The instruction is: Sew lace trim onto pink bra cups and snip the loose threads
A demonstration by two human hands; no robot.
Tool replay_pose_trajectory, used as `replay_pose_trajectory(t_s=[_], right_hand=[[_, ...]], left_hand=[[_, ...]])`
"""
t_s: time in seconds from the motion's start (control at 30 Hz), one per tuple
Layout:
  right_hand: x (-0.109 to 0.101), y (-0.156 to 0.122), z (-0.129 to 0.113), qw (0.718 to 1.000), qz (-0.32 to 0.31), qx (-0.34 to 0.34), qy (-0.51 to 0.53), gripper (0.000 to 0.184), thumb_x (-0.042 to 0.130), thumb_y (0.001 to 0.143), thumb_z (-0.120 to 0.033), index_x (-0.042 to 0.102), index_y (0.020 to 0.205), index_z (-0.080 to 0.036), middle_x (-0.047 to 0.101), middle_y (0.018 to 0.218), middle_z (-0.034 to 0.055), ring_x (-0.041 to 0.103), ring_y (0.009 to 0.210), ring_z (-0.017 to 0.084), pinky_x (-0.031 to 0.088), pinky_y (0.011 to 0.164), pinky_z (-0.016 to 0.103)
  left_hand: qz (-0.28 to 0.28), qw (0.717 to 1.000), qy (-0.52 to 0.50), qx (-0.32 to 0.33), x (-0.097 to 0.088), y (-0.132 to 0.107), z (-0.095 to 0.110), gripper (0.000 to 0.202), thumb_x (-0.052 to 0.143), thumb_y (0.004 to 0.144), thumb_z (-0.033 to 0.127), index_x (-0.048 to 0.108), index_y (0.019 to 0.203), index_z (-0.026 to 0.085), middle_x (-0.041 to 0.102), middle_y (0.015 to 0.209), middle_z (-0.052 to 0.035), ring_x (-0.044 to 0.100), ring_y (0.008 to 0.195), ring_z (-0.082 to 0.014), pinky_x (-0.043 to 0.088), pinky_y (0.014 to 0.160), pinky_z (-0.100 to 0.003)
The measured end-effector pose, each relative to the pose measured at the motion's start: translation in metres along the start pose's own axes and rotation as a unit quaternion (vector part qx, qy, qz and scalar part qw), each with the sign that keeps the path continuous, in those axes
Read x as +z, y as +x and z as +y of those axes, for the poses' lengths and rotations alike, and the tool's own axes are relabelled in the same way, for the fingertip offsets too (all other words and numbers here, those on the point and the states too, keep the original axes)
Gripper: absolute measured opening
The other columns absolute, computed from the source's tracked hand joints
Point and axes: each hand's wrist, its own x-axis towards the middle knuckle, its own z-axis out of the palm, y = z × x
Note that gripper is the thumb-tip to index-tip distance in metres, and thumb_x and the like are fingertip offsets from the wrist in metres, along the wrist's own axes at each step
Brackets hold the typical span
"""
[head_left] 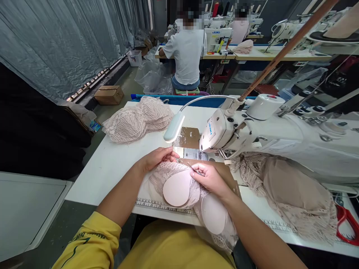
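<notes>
Lace garment point(176, 189) lies at the near edge of the worktop point(117, 168), below the needle end of the sewing machine point(221, 129); two smooth pale cups face up, the nearer one hanging past the edge toward the wearer's lap. Left hand point(158, 158) at the garment's upper lace edge, fingers bent and close to one another, fingertips at the fabric; cannot tell whether they pinch it. Right hand point(209, 179) over the lace between the cups, thumb and fingers pinching a slim dark tool point(196, 170), its tip pointing up and left toward the machine bed. Printed ruler scale point(165, 207) runs along the front edge, partly under the garment. Lamp point(174, 127) on a bent metal neck hangs above, beyond the left hand. Stacked lace pieces point(138, 119) at the far left; beige lace piece point(294, 194) to the right, beneath the machine arm; red-handled scissors point(346, 224) beside it. Beyond, a person in a white shirt point(186, 56) sits, back turned, at another machine
</notes>
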Motion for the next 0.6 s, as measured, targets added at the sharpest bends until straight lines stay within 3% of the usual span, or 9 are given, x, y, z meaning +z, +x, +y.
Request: replay_pose_trajectory(t_s=[0.13, 0.4, 0.5, 0.6], right_hand=[[0.000, -0.001, 0.001, 1.000, 0.000, -0.002, 0.005, 0.019, 0.060, 0.082, -0.036, 0.064, 0.084, -0.017, 0.066, 0.082, 0.0027, 0.059, 0.076, 0.018, 0.047, 0.069, 0.028], [0.002, 0.000, 0.003, 1.000, 0.009, -0.009, -0.024, 0.022, 0.059, 0.082, -0.039, 0.063, 0.083, -0.018, 0.067, 0.083, 0.0036, 0.060, 0.076, 0.018, 0.047, 0.068, 0.029], [-0.011, -0.002, -0.005, 0.995, 0.019, -0.005, -0.100, 0.028, 0.060, 0.080, -0.043, 0.064, 0.095, -0.019, 0.068, 0.099, 0.0070, 0.063, 0.089, 0.022, 0.048, 0.076, 0.032], [-0.039, -0.018, -0.012, 0.976, 0.017, 0.039, -0.213, 0.046, 0.063, 0.077, -0.049, 0.059, 0.116, -0.024, 0.063, 0.120, 0.0084, 0.061, 0.102, 0.026, 0.047, 0.080, 0.033]], left_hand=[[-0.011, 0.999, 0.016, 0.025, 0.000, -0.003, 0.001, 0.056, 0.057, 0.081, 0.062, 0.068, 0.096, 0.009, 0.066, 0.079, -0.0066, 0.056, 0.066, -0.0115, 0.040, 0.062, -0.024], [-0.022, 0.995, 0.068, 0.066, 0.001, -0.006, 0.002, 0.054, 0.050, 0.087, 0.059, 0.069, 0.099, 0.010, 0.065, 0.083, -0.0061, 0.057, 0.077, -0.0144, 0.042, 0.075, -0.027], [-0.025, 0.997, 0.058, 0.053, -0.002, -0.005, 0.002, 0.058, 0.045, 0.087, 0.062, 0.067, 0.101, 0.010, 0.066, 0.083, -0.0072, 0.056, 0.071, -0.0131, 0.041, 0.067, -0.025], [-0.001, 0.996, 0.080, 0.050, -0.004, -0.004, 0.002, 0.060, 0.042, 0.088, 0.063, 0.066, 0.101, 0.010, 0.066, 0.085, -0.0079, 0.052, 0.065, -0.0108, 0.038, 0.061, -0.024]])
